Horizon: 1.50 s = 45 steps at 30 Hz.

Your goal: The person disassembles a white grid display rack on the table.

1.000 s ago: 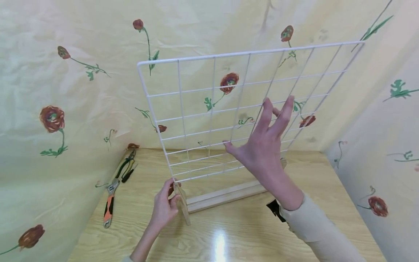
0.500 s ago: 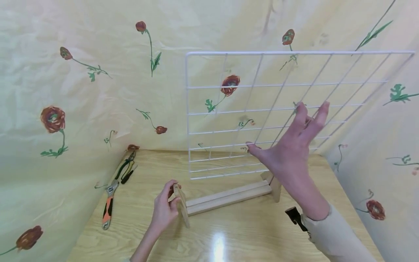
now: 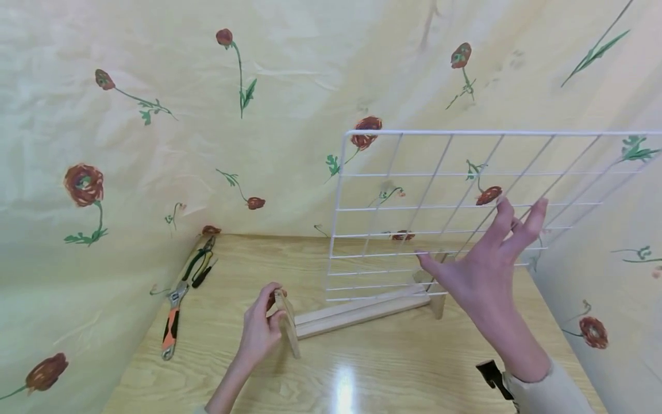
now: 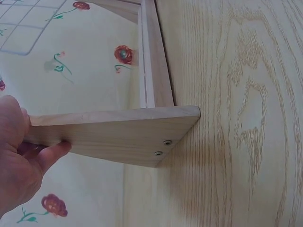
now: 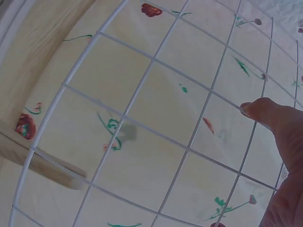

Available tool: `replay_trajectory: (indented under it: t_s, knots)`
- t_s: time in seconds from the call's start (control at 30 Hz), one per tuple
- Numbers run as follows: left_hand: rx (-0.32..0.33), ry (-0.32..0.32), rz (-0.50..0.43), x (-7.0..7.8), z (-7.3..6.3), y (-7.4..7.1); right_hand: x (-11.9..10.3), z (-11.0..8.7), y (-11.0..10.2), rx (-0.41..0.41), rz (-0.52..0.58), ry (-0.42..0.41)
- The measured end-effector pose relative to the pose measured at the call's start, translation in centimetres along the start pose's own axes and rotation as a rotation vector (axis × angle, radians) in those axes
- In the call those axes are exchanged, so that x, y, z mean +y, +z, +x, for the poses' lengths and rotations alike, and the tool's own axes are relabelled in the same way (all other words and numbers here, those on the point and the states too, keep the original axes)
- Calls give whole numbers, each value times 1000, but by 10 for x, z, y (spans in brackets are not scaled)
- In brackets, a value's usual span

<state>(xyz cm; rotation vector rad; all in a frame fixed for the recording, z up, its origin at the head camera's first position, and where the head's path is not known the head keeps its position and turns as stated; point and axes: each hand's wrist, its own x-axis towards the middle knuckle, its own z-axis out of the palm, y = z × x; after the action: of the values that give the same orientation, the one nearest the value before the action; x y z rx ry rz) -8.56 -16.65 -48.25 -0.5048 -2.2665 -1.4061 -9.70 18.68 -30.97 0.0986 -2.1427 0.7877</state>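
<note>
My left hand (image 3: 261, 325) pinches the upper part of a wooden end board (image 3: 288, 328). That board belongs to a low wooden stand, joined by long wooden rails (image 3: 362, 315) to a second end board (image 3: 438, 305) on the right. Two screw heads (image 4: 163, 147) show on the board's outer face in the left wrist view. With fingers spread and hooked at the wires, my right hand (image 3: 483, 276) holds a white wire grid panel (image 3: 439, 133) tilted above the stand's right part. In the right wrist view the thumb (image 5: 267, 111) lies over a wire.
On the left of the wood-grain table (image 3: 393, 368) lie an adjustable wrench (image 3: 172, 328), pliers (image 3: 192, 267) and a small black-handled tool (image 3: 203, 277). Flowered sheeting (image 3: 155, 149) rises behind and on both sides. A black strap piece (image 3: 493, 378) hangs by my right sleeve.
My right hand has carried the wire grid panel rightward, then lower; its bottom left corner has left the left end board. The left hand keeps its grip in place.
</note>
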Motion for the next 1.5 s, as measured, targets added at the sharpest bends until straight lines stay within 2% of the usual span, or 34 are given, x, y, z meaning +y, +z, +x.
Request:
replay_trajectory:
  t_s: [0.13,0.27,0.4,0.67,0.87,1.0,1.2,1.5]
  knots:
    - [7,23,-5,0,-1,0,10,-10,1,-6,-11,0]
    - [22,71,13,1,-3,-1,19,-17,3,20,-11,-52]
    - [36,94,26,2,-4,-2,25,-22,4,24,-23,-65]
    - [51,78,5,2,-6,-1,35,-36,9,-27,-63,-49]
    - [59,76,12,2,-9,-1,42,-40,15,-8,-81,-112]
    - [64,61,13,3,-10,-2,45,-42,17,-5,-92,-126]
    - [60,16,-11,4,-12,-2,49,-45,18,-32,-109,-91]
    - [69,7,-4,4,-14,-2,54,-49,21,-70,-119,-17]
